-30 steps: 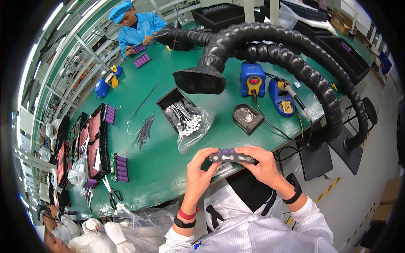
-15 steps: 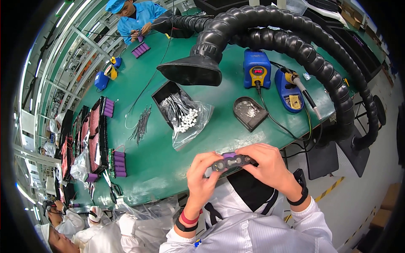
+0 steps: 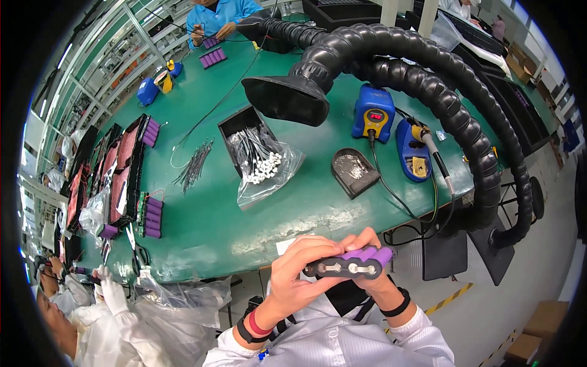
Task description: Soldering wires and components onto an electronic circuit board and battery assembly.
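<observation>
In front of my body, just past the table's near edge, I hold a battery pack of purple cylindrical cells with a black end holder. Its end faces me, showing metal strips across the cell ends. My left hand grips the left end, fingers along the top and thumb underneath. My right hand wraps the pack from behind at the right, with fingertips over the top and the palm partly hidden by the cells. A small white piece lies on the table edge beside my left hand.
A soldering station, an iron stand and a black dish stand right of centre. Fume hoses arch above. A bin of white-tipped leads, scissors and more packs are leftward. Co-workers sit far and left.
The pack has turned in my hands, so more purple cells show at its right. My right hand has shifted from its right end to behind it. The whole view has shifted slightly.
</observation>
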Available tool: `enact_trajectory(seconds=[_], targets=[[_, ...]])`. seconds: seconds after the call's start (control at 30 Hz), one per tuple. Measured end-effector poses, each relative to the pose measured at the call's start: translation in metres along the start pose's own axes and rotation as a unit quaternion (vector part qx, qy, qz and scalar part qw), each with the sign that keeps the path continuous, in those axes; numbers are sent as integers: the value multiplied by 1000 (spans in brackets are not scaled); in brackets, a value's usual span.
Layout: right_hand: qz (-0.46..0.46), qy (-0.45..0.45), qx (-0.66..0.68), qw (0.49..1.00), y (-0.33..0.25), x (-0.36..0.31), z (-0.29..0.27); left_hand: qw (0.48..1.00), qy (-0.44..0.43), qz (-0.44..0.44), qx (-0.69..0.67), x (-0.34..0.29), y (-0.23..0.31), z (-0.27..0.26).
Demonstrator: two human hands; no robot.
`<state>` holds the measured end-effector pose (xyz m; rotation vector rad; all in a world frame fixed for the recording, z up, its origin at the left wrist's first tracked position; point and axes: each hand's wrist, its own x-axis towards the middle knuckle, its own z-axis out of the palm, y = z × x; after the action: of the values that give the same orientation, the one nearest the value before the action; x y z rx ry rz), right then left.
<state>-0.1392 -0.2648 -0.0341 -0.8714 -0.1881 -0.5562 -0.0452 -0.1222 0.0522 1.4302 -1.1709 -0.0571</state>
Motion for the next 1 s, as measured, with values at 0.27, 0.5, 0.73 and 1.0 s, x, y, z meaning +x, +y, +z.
enact_trajectory(seconds=[0.27, 0.5, 0.73, 1.0], targets=[[27, -5, 76, 997, 1, -1, 0, 997, 44, -43, -52, -6, 3, 6], [61, 14, 83, 995, 1, 1, 1, 997, 61, -37, -20, -11, -1, 2], [90, -8, -48, 995, -1, 12, -5, 994, 60, -72, -57, -13, -4, -2], [90, -4, -114, 989, -11, 18, -9, 991, 82, -93, -58, -12, -6, -4]])
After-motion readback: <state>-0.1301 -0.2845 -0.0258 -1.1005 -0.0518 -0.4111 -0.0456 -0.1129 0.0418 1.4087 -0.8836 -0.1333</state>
